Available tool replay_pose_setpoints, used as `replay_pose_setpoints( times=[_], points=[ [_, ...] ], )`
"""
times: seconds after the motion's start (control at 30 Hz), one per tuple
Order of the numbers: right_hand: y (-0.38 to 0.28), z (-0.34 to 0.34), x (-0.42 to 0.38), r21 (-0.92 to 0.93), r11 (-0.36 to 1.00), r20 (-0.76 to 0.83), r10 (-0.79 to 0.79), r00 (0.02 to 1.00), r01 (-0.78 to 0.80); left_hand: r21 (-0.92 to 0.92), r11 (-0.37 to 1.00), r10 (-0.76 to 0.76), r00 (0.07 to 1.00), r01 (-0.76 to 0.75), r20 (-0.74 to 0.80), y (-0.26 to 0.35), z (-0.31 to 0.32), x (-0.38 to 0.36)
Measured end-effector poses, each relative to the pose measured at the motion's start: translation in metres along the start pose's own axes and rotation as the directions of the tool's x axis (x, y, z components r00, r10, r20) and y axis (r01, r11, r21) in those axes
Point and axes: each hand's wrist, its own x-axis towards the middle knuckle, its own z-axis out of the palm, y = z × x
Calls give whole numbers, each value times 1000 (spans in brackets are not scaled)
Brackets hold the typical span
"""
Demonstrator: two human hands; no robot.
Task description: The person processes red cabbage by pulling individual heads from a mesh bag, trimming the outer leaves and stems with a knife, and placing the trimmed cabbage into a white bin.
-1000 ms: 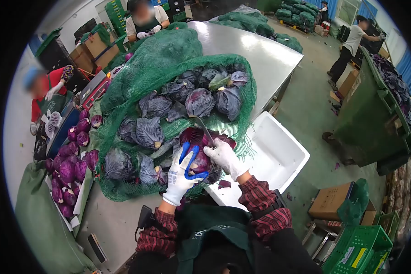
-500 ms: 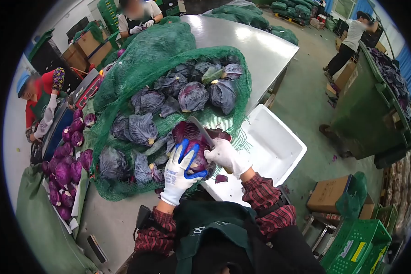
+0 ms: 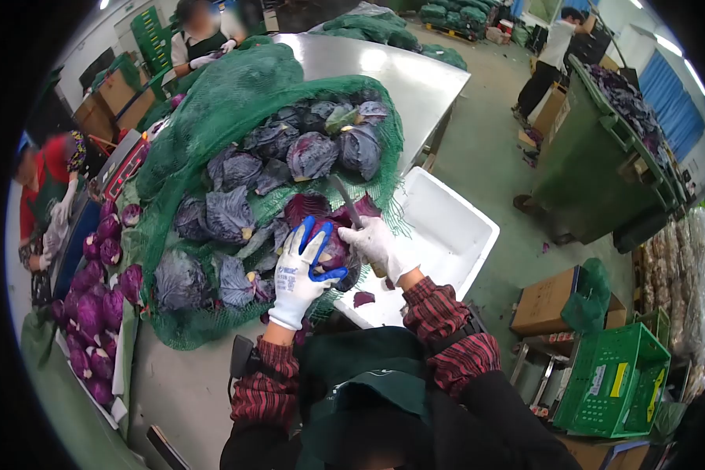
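My left hand (image 3: 299, 274), in a white glove with blue fingertips, grips a red cabbage (image 3: 333, 247) over the table's near edge. My right hand (image 3: 377, 247), in a white glove, holds a knife (image 3: 345, 200) whose blade points up and away across the cabbage's loose outer leaves. Just behind lies an open green net (image 3: 211, 125) heaped with several untrimmed red cabbages (image 3: 311, 155).
A white foam box (image 3: 446, 231) stands right of my hands. Trimmed cabbages (image 3: 94, 290) lie in a row at the left, where a person in red (image 3: 43, 184) works. A green bin (image 3: 603, 157) of leaves, cardboard boxes (image 3: 544, 301) and a green crate (image 3: 615, 380) stand at right.
The view has shifted, so everything sits slightly further left and up in frame. My hands keep hold of the cabbage and knife; the cabbage has turned a little in my left hand.
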Motion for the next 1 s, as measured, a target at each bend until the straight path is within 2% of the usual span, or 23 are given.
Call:
replay_pose_setpoints(
  times=[0.1,0.17,0.3,0.37,0.4,0.43,0.5,0.57,0.6,0.63,0.7,0.77,0.83,0.87,0.9,0.93,0.97,1.0],
  points=[
    [-6,-3,13,-162,987,67,-14,998,25,21,1000,0,1000,0,-1,-3,-1,-5],
    [-16,-5,14,-339,941,90,38,995,-5,20,1000,1,1000,-1,-20,-3,1,-7],
    [4,-5,19,-412,905,75,-85,994,109,22,1000,-15,1000,15,-13,1,-1,-5],
    [43,-13,31,-409,882,-88,-293,952,234,-60,995,-82,995,79,-54,-1,0,-7],
    [48,-20,23,-420,900,-128,-190,973,121,-121,981,-161,983,150,-85,-3,1,-7],
    [53,-26,15,-418,908,-169,-49,984,-26,-335,896,-318,948,290,-30,-4,0,-6],
    [92,-33,17,-478,874,-362,-103,926,-90,-325,901,-336,937,288,-101,-18,5,-6],
    [140,-54,31,-527,835,-479,-141,866,-156,-251,918,-345,930,306,-127,-13,-3,0],
    [131,-52,27,-508,845,-577,-192,794,-166,-380,851,-439,888,362,-137,-22,4,2],
    [124,-50,18,-500,863,-542,-251,802,-68,-503,764,-529,839,404,-128,-31,12,4],
    [81,-23,0,-305,940,-381,-269,885,154,-463,771,-541,833,437,-114,-42,22,1],
    [46,12,-21,-370,901,-251,-333,909,228,-698,551,-692,718,457,-77,-38,30,-2],
    [50,33,-11,-282,953,-148,-155,977,109,-662,581,-669,741,474,-57,-19,17,-1],
    [64,31,5,-210,952,-164,-257,953,221,-637,533,-694,719,557,48,-11,11,-5],
    [57,26,11,89,941,-130,-314,940,327,-600,483,-714,683,638,152,-8,8,-9],
    [52,13,16,63,979,-55,-190,980,193,-269,769,-598,801,579,14,-34,17,-21],
    [41,1,18,25,998,19,-57,998,57,-39,927,-376,921,374,-107,-17,2,-12],
    [38,-4,23,-39,997,14,-62,998,63,-33,924,-382,918,380,-105,-16,3,-2]
  ],
)
